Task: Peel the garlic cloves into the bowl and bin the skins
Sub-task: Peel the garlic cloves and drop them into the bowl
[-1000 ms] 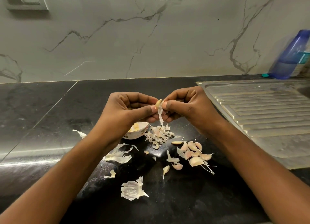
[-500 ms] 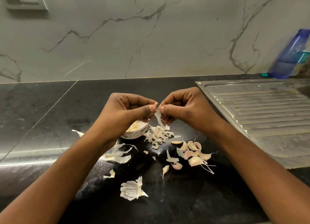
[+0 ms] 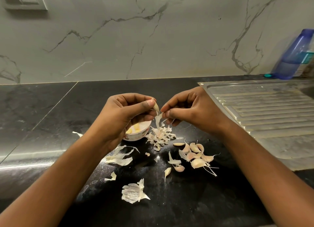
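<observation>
My left hand point(image 3: 126, 114) pinches a garlic clove point(image 3: 155, 107) between thumb and fingers above the counter. My right hand point(image 3: 190, 110) pinches a strip of papery skin point(image 3: 158, 119) that still hangs from that clove. Below my left hand stands a small white patterned bowl point(image 3: 141, 135) with a few peeled yellow cloves inside, partly hidden by the hand. A heap of small skin scraps point(image 3: 159, 135) lies just right of the bowl. Several unpeeled pinkish cloves point(image 3: 195, 156) lie in a cluster further right and nearer me.
Larger loose skins lie on the black counter point(image 3: 51, 121), one point(image 3: 133, 192) near the front, others point(image 3: 119, 158) by my left forearm. A ribbed steel sink drainboard point(image 3: 265, 111) fills the right side. A blue bottle point(image 3: 294, 56) stands against the marble wall.
My hands have drawn apart, so the skin strip is pulled away from the clove toward the right. Both hands have sunk slightly toward the bowl and scrap heap.
</observation>
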{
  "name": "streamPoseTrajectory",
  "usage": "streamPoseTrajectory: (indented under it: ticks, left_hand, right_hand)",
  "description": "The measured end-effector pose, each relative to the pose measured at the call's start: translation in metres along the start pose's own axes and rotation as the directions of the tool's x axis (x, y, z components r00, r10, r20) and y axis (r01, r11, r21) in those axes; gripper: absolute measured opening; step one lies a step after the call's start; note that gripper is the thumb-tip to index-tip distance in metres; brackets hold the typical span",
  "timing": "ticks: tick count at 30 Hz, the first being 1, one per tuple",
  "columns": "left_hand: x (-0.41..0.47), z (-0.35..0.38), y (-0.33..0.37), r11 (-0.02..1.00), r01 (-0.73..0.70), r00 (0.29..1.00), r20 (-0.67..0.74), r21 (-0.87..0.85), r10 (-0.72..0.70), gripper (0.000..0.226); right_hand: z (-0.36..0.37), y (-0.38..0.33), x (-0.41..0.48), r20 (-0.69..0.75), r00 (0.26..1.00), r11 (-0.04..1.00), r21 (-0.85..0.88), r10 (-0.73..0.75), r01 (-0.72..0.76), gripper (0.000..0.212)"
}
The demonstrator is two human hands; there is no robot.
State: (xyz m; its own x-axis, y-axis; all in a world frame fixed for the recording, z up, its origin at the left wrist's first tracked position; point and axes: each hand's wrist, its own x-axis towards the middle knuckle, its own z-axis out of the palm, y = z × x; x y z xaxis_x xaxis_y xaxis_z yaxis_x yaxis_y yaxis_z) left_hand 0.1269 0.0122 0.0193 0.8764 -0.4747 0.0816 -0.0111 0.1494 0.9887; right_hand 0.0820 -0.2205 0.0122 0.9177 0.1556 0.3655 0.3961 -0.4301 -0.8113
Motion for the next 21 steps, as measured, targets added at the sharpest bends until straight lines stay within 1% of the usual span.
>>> streamPoseTrajectory:
  ticks: [4, 8, 10, 14, 21]
  left_hand:
    - [0.0003, 0.0005, -0.0005, 1.0, 0.002, 1.0, -0.001, -0.015, -0.002, 0.03]
    - [-0.0009, 0.0005, -0.0008, 1.0, -0.016, 1.0, 0.004, 0.008, 0.016, 0.03]
    - [-0.0021, 0.0011, -0.0009, 0.998, -0.043, 0.999, 0.01, 0.048, 0.043, 0.029]
    - [-0.0044, 0.0031, -0.0026, 0.981, -0.114, 0.993, 0.025, 0.154, 0.112, 0.029]
    - [-0.0029, 0.004, -0.0059, 0.952, -0.159, 0.987, 0.019, 0.262, 0.16, 0.03]
  right_hand:
    - [0.0017, -0.0001, 0.0001, -0.001, 1.0, 1.0, 0.027, 0.013, -0.013, 0.02]
    - [0.0047, -0.0033, 0.0, 0.008, 1.0, 0.997, 0.078, 0.005, -0.005, 0.015]
    - [0.0076, -0.0031, 0.0005, 0.001, 1.0, 0.998, 0.063, 0.004, -0.004, 0.017]
    - [0.0089, -0.0001, 0.002, -0.007, 1.0, 1.0, 0.027, 0.016, -0.016, 0.013]
    - [0.009, 0.0009, 0.0019, 0.022, 0.999, 0.999, 0.025, 0.026, -0.026, 0.011]
